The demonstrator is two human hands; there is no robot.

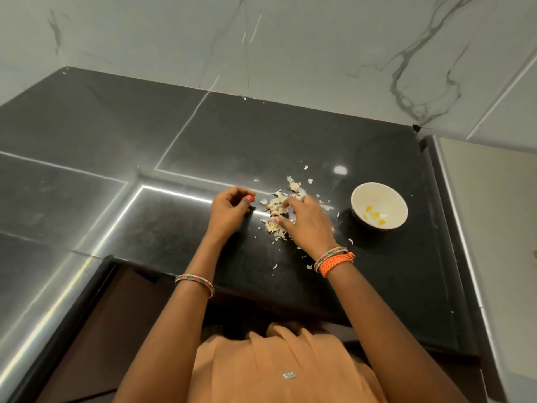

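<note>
Reaching my right hand (pixel 305 225) into the pale heap of small garlic cloves and papery skins (pixel 274 206) on the black stone counter (pixel 383 286), fingers spread, gripping nothing. My left hand (pixel 229 209) is curled; I can't tell what it holds. The cloves look light, firm and slippery, so I'd pinch one across its sides.

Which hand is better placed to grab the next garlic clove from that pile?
Right. The right hand rests on the garlic pile, its fingers among the cloves. The left hand sits curled beside the pile, apart from it.

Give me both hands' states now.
Left hand: fingers curled; contents cannot be told.
Right hand: open, fingers on the garlic.
</note>
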